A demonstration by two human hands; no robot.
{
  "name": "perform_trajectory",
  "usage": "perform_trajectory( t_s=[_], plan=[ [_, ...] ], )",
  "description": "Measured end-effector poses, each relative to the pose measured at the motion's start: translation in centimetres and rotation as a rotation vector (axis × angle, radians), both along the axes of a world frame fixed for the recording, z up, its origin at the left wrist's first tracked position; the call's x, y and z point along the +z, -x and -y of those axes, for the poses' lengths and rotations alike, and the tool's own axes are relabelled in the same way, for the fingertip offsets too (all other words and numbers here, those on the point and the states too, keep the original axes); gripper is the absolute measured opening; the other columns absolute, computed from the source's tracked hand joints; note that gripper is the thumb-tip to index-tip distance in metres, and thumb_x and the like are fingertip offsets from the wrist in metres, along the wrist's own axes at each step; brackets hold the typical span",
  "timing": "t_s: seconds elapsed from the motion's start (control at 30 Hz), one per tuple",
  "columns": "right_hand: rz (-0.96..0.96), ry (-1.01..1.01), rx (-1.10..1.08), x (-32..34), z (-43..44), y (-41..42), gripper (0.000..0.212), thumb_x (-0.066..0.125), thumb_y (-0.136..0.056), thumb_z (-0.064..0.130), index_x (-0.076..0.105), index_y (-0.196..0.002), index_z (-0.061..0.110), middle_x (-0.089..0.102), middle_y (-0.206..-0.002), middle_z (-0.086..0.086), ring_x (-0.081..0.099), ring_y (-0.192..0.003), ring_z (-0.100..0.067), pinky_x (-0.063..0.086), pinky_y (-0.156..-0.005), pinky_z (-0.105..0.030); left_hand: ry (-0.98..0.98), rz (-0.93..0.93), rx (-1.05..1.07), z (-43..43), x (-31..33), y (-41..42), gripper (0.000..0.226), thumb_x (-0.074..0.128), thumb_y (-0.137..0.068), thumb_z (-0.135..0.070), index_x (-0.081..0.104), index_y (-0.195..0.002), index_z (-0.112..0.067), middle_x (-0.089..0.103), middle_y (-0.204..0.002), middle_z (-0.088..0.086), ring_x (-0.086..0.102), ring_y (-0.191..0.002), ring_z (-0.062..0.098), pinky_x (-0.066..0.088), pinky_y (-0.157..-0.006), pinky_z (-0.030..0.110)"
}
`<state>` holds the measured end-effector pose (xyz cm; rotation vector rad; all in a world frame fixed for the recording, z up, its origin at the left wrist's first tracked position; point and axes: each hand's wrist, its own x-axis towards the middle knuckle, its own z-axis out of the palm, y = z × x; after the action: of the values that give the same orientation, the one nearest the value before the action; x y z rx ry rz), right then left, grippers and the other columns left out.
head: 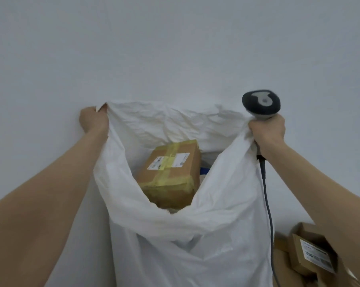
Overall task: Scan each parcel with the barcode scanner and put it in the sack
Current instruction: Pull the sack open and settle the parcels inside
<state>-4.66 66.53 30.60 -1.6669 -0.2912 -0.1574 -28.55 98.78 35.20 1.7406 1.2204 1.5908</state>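
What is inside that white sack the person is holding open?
A brown cardboard parcel with yellowish tape and white labels lies tilted in the sack. Something blue shows beside it. Anything deeper is covered by the parcel and the sack's folds.

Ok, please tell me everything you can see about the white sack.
The sack is white, thin and crinkled, like woven plastic. It is upright, its mouth held open, before a pale wall. The left hand grips one rim corner; the right hand grips the other together with the scanner handle. Inside lies a tilted brown parcel with yellow tape.
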Motion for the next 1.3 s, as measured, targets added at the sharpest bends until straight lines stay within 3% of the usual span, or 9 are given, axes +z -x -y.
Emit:
perform_trajectory(
  t_s=[0.13, 0.3, 0.53, 0.63, 0.77, 0.83, 1.0, 1.13, 1.3],
  plan=[
    [0.0, 0.012, -0.021, -0.5, 0.3, -0.1, 0.015, 0.055, -0.076, 0.002, 0.055, -0.087, 0.012, 0.05, -0.066, 0.002, 0.045, -0.057, -0.013, 0.036, -0.05, -0.022, -0.037, -0.159, 0.036, 0.7, -0.6, 1.3, 0.037, 0.056, -0.093, -0.031, 0.071, -0.085, 0.002, 0.066, -0.081, 0.024, 0.06, -0.075, 0.022, 0.04, -0.065, 0.034],
    [-0.008, 0.185, 0.003, -2.5, 1.2, 0.7, 0.016, 0.053, -0.076, 0.003, 0.054, -0.088, 0.013, 0.051, -0.068, 0.001, 0.047, -0.058, -0.016, 0.039, -0.056, -0.026, -0.103, -0.485, 0.119, 3.5, -3.1, 2.5, 0.036, 0.052, -0.097, -0.03, 0.071, -0.102, 0.0, 0.068, -0.102, 0.026, 0.064, -0.097, 0.039, 0.047, -0.077, 0.04],
    [-0.004, 0.229, 0.027, -2.3, 2.8, 1.9, 0.019, 0.051, -0.077, 0.004, 0.054, -0.092, 0.014, 0.052, -0.071, 0.001, 0.052, -0.066, -0.025, 0.04, -0.063, -0.029, -0.071, -0.513, 0.205, 4.5, -3.1, 4.3, 0.042, 0.047, -0.099, -0.036, 0.068, -0.103, 0.0, 0.066, -0.107, 0.025, 0.061, -0.102, 0.04, 0.047, -0.081, 0.041],
    [-0.015, 0.265, 0.032, -1.9, 4.5, 2.2, 0.018, 0.052, -0.078, 0.005, 0.053, -0.093, 0.016, 0.052, -0.072, 0.001, 0.054, -0.076, -0.03, 0.04, -0.066, -0.03, -0.029, -0.609, 0.243, 5.7, -2.8, 4.2, 0.045, 0.042, -0.1, -0.039, 0.058, -0.126, -0.006, 0.056, -0.127, 0.024, 0.053, -0.117, 0.041, 0.042, -0.094, 0.045],
    [-0.006, 0.28, 0.019, -1.3, 6.5, 1.7, 0.017, 0.053, -0.079, 0.007, 0.052, -0.094, 0.016, 0.054, -0.078, -0.001, 0.056, -0.081, -0.031, 0.041, -0.068, -0.032, -0.38, -0.788, 0.261, 9.5, -1.9, 1.0, 0.057, 0.059, -0.089, -0.028, 0.04, -0.14, -0.01, 0.039, -0.136, 0.023, 0.039, -0.123, 0.038, 0.032, -0.098, 0.047],
    [0.006, 0.298, 0.024, -1.4, 6.7, 1.7, 0.015, 0.053, -0.08, 0.006, 0.052, -0.092, 0.016, 0.052, -0.075, -0.001, 0.056, -0.08, -0.031, 0.041, -0.067, -0.032, -0.497, -0.888, 0.039, 12.8, -1.9, -1.9, 0.057, 0.059, -0.089, -0.03, 0.043, -0.141, -0.014, 0.038, -0.14, 0.018, 0.039, -0.126, 0.035, 0.034, -0.101, 0.044],
    [0.012, 0.322, 0.044, -2.0, 6.4, 2.3, 0.015, 0.053, -0.08, 0.006, 0.052, -0.092, 0.015, 0.051, -0.073, -0.001, 0.054, -0.077, -0.031, 0.039, -0.066, -0.031, -0.155, -1.337, -0.598, 20.0, -9.8, -8.3, 0.072, 0.051, -0.094, -0.046, 0.02, -0.154, -0.023, 0.013, -0.16, 0.009, 0.021, -0.144, 0.032, 0.028, -0.114, 0.047],
    [0.007, 0.348, 0.016, -2.2, 6.6, 1.7, 0.016, 0.051, -0.08, 0.006, 0.052, -0.094, 0.015, 0.05, -0.073, 0.0, 0.053, -0.076, -0.031, 0.039, -0.065, -0.032, -0.002, -1.395, -0.572, 17.4, -13.3, -7.5, 0.069, 0.045, -0.098, -0.019, 0.006, -0.155, -0.021, -0.006, -0.162, 0.008, 0.011, -0.148, 0.032, 0.029, -0.114, 0.043],
    [-0.008, 0.402, -0.028, -4.0, 7.6, 0.4, 0.016, 0.05, -0.082, 0.009, 0.054, -0.097, 0.013, 0.054, -0.079, -0.003, 0.055, -0.078, -0.032, 0.04, -0.066, -0.033, 0.161, -1.422, -0.441, 12.8, -16.7, -4.7, 0.069, 0.039, -0.1, -0.012, -0.002, -0.155, -0.024, -0.015, -0.161, 0.006, 0.007, -0.148, 0.033, 0.018, -0.119, 0.046]
  ],
)
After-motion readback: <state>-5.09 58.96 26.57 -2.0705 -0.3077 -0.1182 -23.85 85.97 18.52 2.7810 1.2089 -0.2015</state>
